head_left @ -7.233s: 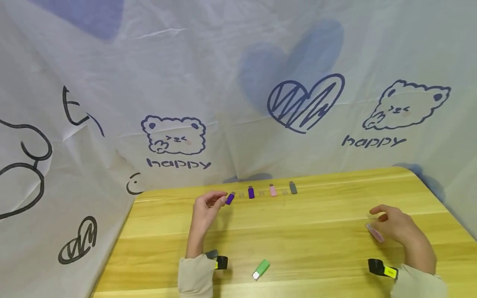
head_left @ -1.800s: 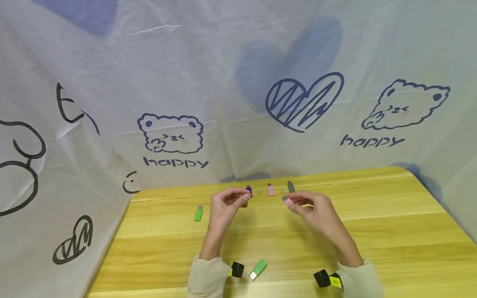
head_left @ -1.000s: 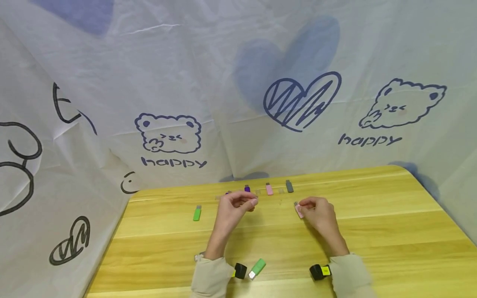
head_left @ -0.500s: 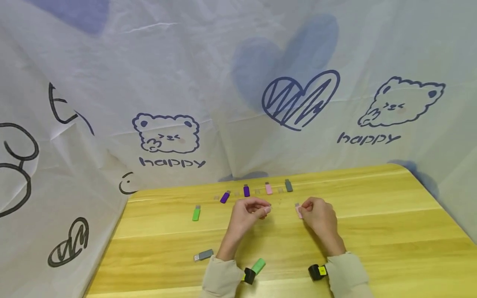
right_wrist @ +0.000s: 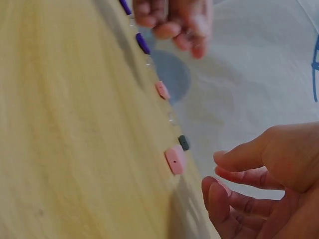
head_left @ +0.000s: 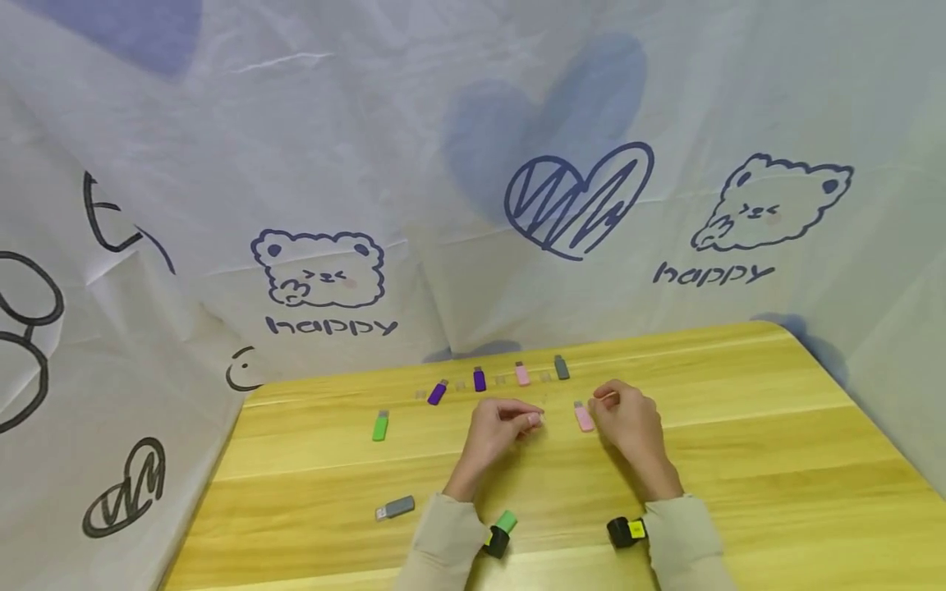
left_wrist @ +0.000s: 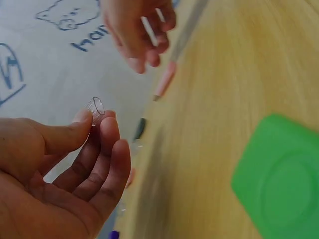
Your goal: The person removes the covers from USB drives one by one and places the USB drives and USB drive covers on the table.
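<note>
My left hand (head_left: 493, 435) pinches a small clear plastic cap (left_wrist: 96, 110) between thumb and fingertips, above the table. My right hand (head_left: 631, 423) holds nothing; its fingers are loosely bent, thumb apart from them, just right of a pink USB stick (head_left: 583, 416). That stick lies on the table with its metal plug bare and pointing away. Behind, a row holds two purple USB sticks, one tilted (head_left: 438, 392) and one straight (head_left: 479, 378), another pink stick (head_left: 522, 374) and a grey stick (head_left: 562, 367). Clear caps (head_left: 500, 380) lie between them.
A green USB stick (head_left: 380, 426) lies uncapped at the left, with a grey stick (head_left: 395, 508) nearer me. Another green stick (head_left: 506, 522) is partly hidden by my left wrist camera. A printed cloth (head_left: 458, 246) hangs along the table's back edge.
My right hand brought the pink USB stick from the right to the middle, laid it down and let go. My left hand left the tilted purple stick and moved right, now holding a clear cap.
</note>
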{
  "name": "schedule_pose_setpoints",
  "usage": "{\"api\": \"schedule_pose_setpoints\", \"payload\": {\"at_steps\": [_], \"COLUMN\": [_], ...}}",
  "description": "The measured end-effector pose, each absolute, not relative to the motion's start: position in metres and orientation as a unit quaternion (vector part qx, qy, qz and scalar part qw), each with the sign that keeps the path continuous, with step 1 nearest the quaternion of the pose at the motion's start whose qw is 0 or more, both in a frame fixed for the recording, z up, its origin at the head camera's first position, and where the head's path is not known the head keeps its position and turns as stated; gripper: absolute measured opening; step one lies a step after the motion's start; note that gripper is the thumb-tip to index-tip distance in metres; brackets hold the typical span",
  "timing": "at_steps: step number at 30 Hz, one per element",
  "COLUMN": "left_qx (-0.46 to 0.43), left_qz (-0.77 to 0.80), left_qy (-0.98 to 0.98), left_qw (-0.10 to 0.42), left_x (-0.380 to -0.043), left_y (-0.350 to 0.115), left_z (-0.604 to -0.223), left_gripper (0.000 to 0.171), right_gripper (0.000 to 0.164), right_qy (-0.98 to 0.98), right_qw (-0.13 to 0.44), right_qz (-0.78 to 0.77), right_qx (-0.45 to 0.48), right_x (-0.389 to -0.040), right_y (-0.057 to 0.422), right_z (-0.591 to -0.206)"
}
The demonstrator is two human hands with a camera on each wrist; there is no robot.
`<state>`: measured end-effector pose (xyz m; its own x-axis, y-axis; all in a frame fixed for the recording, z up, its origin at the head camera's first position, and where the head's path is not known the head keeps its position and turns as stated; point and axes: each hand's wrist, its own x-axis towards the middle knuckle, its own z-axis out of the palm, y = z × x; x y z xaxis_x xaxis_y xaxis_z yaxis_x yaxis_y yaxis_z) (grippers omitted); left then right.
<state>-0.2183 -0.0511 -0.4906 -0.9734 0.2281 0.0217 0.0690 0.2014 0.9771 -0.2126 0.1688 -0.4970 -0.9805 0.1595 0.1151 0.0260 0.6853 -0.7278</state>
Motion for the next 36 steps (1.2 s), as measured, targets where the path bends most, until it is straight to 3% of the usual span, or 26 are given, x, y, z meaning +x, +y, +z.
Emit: {"api": "schedule_pose_setpoints", "payload": {"at_steps": [18, 27, 36], "left_qx": [0.13, 0.08, 0.093], "left_qz": [0.429, 0.392, 0.404], "left_qy": [0.893, 0.915, 0.909], "left_qw": [0.039, 0.046, 0.049], "left_x": [-0.244, -0.245, -0.247], "left_y": [-0.009, -0.003, -0.005], "left_z": [-0.495, -0.497, -0.499], "left_gripper": [0.006, 0.01, 0.007], "right_gripper": [0.025, 0.024, 0.025], "right_qy": [-0.894, -0.898, -0.898], "right_qw": [0.044, 0.038, 0.031], "right_qz": [0.443, 0.437, 0.435], "right_qx": [-0.055, -0.049, -0.051], "right_x": [-0.21, -0.21, -0.208], "right_y": [0.188, 0.188, 0.188], "right_z": [-0.492, -0.492, -0.489]}}
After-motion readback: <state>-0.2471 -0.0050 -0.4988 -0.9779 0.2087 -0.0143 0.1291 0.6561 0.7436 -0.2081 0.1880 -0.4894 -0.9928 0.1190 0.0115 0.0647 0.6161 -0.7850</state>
